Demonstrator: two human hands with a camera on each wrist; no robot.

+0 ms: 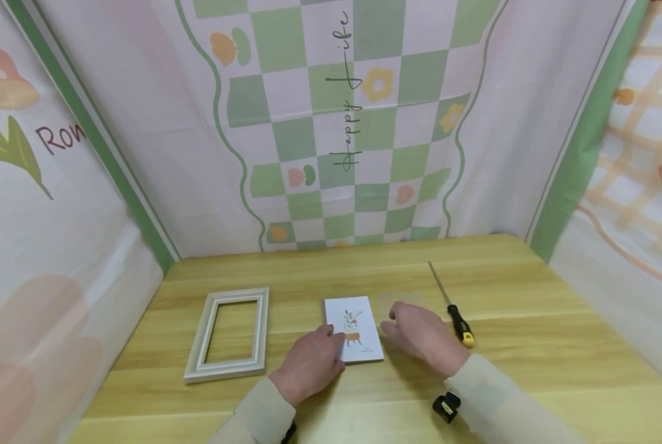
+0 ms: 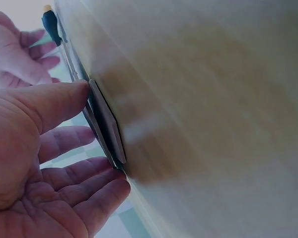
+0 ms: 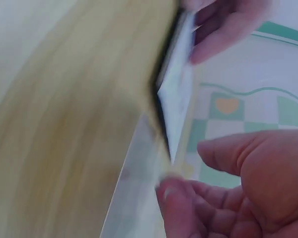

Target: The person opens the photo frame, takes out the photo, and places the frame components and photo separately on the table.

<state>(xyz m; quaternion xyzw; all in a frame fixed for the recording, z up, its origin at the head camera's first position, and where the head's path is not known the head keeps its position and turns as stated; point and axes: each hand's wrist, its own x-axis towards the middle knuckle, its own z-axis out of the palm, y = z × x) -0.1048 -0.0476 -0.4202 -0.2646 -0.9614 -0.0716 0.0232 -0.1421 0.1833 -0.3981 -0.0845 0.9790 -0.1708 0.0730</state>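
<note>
A white card [image 1: 367, 320] printed with a potted plant lies on a thin dark-edged board [image 2: 109, 126] in the middle of the table. My left hand [image 1: 309, 365] holds this stack at its lower left, with thumb and fingers at its edges. To the right of the card, my right hand [image 1: 422, 333] is just over the tabletop, thumb apart from its bent fingers, with nothing seen between them. Beside and partly behind that hand lies a clear sheet [image 3: 129, 183], only faintly visible in the head view. Whether the right fingertips touch the sheet I cannot tell.
An upright-looking white picture frame [image 1: 259, 333], with no picture in it, lies flat at the left. A black and yellow screwdriver [image 1: 460, 324] lies right of my right hand. Printed curtains [image 1: 198, 185] enclose the wooden table [image 1: 320, 271] behind and at both sides.
</note>
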